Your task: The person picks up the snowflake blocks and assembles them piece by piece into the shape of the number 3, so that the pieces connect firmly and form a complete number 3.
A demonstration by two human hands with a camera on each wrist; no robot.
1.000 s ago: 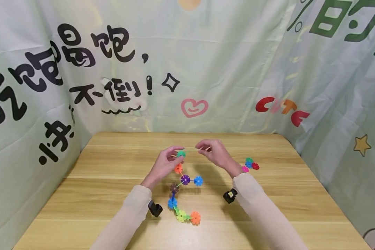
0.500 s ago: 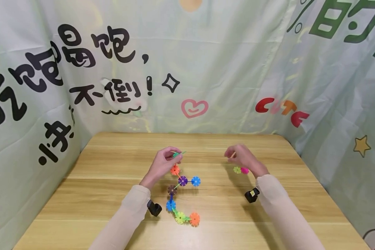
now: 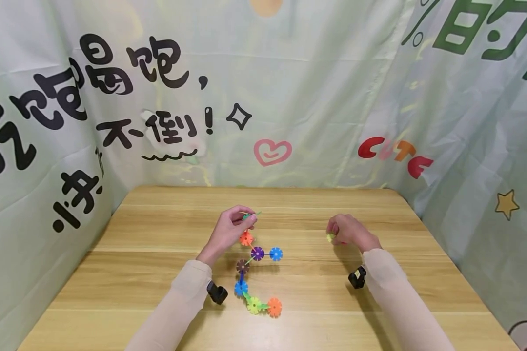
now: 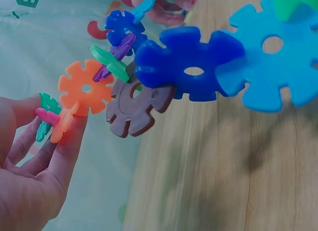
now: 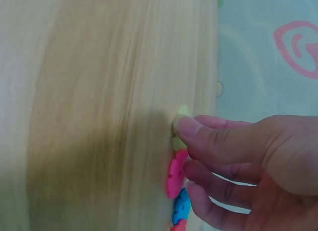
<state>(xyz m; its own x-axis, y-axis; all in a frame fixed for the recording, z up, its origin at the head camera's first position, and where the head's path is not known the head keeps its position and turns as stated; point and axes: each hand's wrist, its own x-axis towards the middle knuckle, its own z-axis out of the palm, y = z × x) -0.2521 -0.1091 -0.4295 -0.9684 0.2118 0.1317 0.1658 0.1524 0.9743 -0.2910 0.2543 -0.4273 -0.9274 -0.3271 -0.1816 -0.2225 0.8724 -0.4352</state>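
My left hand (image 3: pixel 230 227) pinches a green snowflake disc (image 3: pixel 247 217) at the top of a chain of slotted plastic discs. Below it hang an orange disc (image 3: pixel 246 238), a purple disc (image 3: pixel 257 253) with a blue disc (image 3: pixel 275 254) branching right, and a brown disc (image 3: pixel 242 266). The chain's lower end curves right through a yellow-green disc (image 3: pixel 253 305) to another orange disc (image 3: pixel 274 307). At the right, my right hand (image 3: pixel 350 231) pinches a loose yellow-green disc (image 5: pixel 179 141) between thumb and fingers. Beside that disc lies a pink disc (image 5: pixel 175 176), partly behind the fingers.
A blue disc (image 5: pixel 182 206) and a red one (image 5: pixel 179 225) lie near the right hand, mostly hidden from the head view. The wooden table (image 3: pixel 180 209) meets a printed curtain (image 3: pixel 316 122) at its back and sides.
My right hand has left the chain's top, moved right and come down onto the loose yellow-green disc. My left hand shifted slightly left with the chain, then stayed nearly still.
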